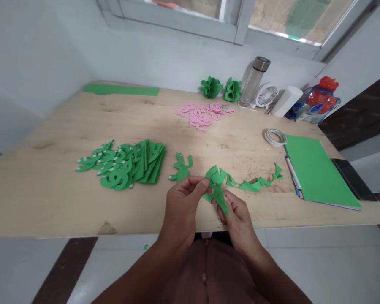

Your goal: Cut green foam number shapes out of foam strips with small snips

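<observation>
Near the table's front edge, both hands hold a piece of green paper (215,178) with curved cuts and drawn lines in it. My left hand (186,197) pinches its left side between thumb and fingers. My right hand (237,211) grips its lower right part; whether anything else sits inside that hand is hidden. Just behind my left hand lies a green cutout (181,172) with curled arms and small white patches. Jagged green paper scraps (253,185) stretch to the right of the held piece.
Left on the table is a pile of green cutouts (115,178) beside folded green paper (150,162). Pink cutouts (199,115) lie behind. Tape rolls (275,137), pens (293,173) and green sheets (319,169) are right. A glass bottle (251,86) and small fan (266,95) stand by the wall.
</observation>
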Demonstrator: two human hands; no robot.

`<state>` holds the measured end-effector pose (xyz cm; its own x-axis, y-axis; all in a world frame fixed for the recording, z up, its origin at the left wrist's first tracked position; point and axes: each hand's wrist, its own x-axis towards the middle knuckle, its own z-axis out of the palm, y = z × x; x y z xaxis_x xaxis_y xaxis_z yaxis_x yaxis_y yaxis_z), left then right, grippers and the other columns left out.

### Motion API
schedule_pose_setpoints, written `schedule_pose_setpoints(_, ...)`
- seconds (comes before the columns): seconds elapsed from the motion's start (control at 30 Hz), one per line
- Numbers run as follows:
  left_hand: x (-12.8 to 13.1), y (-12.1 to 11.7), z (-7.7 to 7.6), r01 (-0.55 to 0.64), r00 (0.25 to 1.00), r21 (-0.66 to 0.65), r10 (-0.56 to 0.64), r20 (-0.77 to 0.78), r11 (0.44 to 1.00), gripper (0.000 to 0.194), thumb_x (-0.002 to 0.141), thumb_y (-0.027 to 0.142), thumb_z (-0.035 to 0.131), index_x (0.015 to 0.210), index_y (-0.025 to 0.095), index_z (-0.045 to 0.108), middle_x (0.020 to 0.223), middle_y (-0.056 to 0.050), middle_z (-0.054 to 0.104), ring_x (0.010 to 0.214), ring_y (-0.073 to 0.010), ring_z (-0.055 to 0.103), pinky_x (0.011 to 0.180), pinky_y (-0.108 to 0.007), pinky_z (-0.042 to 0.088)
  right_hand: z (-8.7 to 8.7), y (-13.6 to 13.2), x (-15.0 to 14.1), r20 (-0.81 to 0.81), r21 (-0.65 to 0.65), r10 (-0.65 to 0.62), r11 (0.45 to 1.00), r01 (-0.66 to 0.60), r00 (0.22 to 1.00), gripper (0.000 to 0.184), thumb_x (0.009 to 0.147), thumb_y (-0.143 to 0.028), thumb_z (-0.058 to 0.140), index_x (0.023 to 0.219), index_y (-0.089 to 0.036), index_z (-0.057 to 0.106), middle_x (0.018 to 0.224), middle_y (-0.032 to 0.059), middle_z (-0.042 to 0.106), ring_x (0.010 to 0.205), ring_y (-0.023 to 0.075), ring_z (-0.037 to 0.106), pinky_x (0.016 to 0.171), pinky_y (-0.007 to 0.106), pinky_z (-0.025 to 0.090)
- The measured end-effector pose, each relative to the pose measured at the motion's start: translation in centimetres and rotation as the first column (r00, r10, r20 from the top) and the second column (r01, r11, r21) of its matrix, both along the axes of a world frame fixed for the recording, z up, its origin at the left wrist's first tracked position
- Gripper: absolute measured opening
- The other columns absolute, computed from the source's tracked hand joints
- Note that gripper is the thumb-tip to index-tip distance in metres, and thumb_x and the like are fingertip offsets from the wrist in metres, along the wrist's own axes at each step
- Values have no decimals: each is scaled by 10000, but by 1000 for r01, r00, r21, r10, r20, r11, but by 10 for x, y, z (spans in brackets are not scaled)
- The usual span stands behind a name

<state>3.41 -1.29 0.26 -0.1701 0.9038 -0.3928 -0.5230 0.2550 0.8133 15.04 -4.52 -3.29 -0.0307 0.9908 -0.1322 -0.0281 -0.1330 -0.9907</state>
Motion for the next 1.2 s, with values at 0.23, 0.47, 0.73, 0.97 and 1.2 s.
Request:
schedule_pose_setpoints(0.23,-1,1,-3,-8,1000,10,8,-1,1000,105,589,217,811,610,173,718,566,28,676,577,-109,601,620,-232,472,-3,-1,1,41,10,-4,1000,3,999,451,939,-598,510,759,-191,587,578,-62,320,509,111,215,441,255,170)
schedule_pose_setpoints(0.47,0,1,-2,-6,1000,15,6,-9,1000,105,591,215,811,609,170,718,564,34,672,578,-102,605,642,-229,473,-3,-2,1,25,18,3,1000,-4,1000,443,946,-592,498,743,-202,550,582,-64,311,506,112,206,433,252,174)
schedule_pose_setpoints(0.73,0,0,-2,-2,1000,14,2,-9,1000,105,597,219,808,611,170,717,561,34,670,578,-103,597,647,-234,471,-4,-2,0,39,29,2,1000,-3,999,447,955,-593,483,733,-208,523,579,-67,311,508,114,217,441,257,184)
schedule_pose_setpoints(0.97,1,2,0,-11,1000,5,11,2,1000,107,585,220,805,593,173,709,549,42,660,559,-93,591,619,-220,466,-6,-1,2,41,15,-2,1000,1,999,438,956,-593,482,787,-199,577,570,-76,291,489,108,193,433,257,154)
schedule_pose_setpoints(1.2,1,2,0,-15,1000,-16,15,5,1000,119,575,217,815,605,167,711,560,39,666,566,-97,600,632,-228,472,-8,-2,1,1,13,-17,1000,17,1000,407,952,-556,514,787,-194,601,557,-78,293,490,107,195,436,256,155)
